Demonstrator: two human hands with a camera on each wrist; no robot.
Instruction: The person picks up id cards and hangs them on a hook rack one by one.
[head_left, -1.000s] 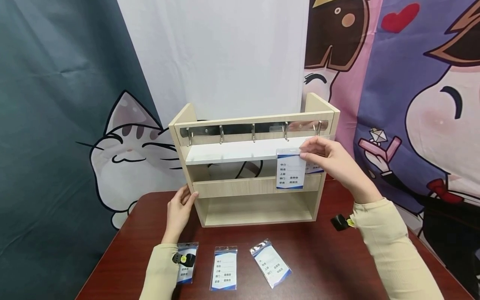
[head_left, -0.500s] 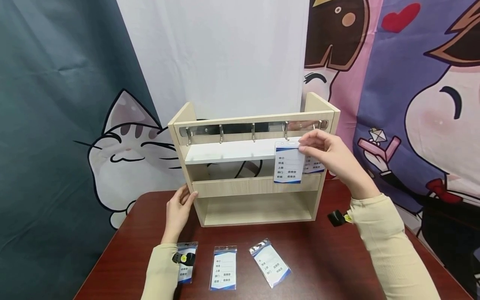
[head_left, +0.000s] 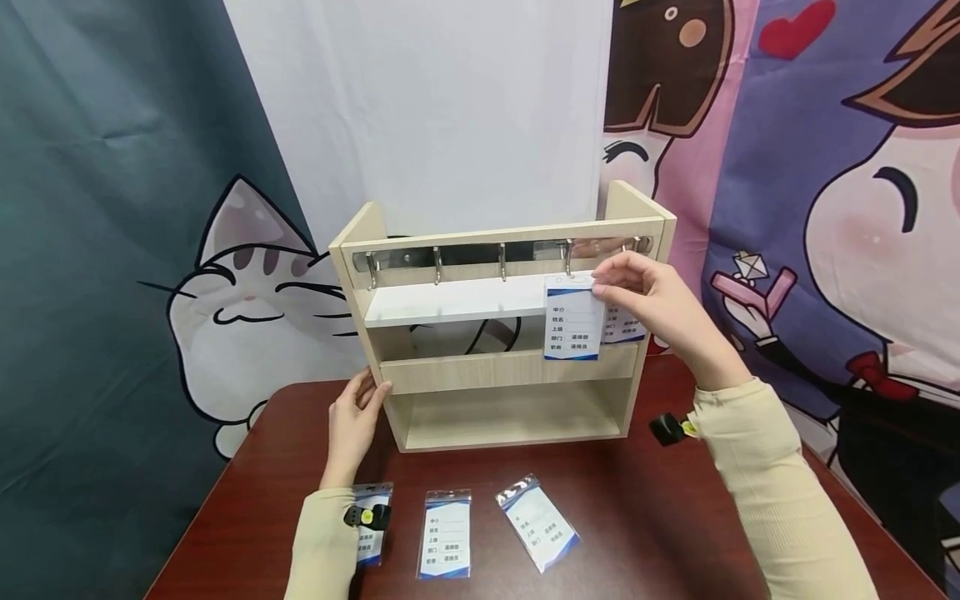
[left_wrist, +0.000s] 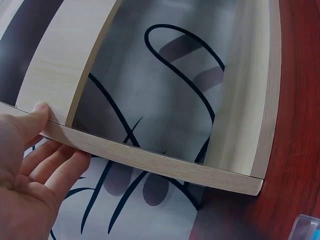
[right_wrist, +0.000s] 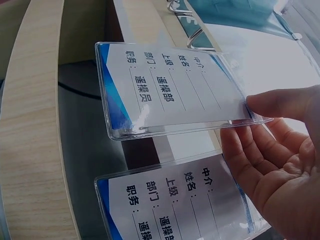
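My right hand [head_left: 663, 308] pinches a clear-sleeved name badge [head_left: 573, 323] by its upper right edge, thumb in front. The badge hangs upright just below a metal hook [head_left: 567, 257] on the wooden shelf unit [head_left: 465, 375]. Whether its slot touches the hook, I cannot tell. Partly behind that hand, a second badge [head_left: 624, 327] hangs at the right end; its top is hidden in the head view. My left hand [head_left: 352, 429] grips the unit's left side panel [left_wrist: 150, 155], with the thumb [left_wrist: 37, 115] on the front and the other fingers around the outer side.
Three more badges lie on the red-brown table: one [head_left: 371, 546] partly under the left wrist, one [head_left: 444, 537] in the middle, and a slanted one [head_left: 538, 525] to the right. Several hooks line a metal strip [head_left: 471, 252] above a white shelf board [head_left: 457, 298].
My right hand has raised the badge a little, up toward the hook and slightly left. My left hand stays on the side panel, and the view has shifted slightly.
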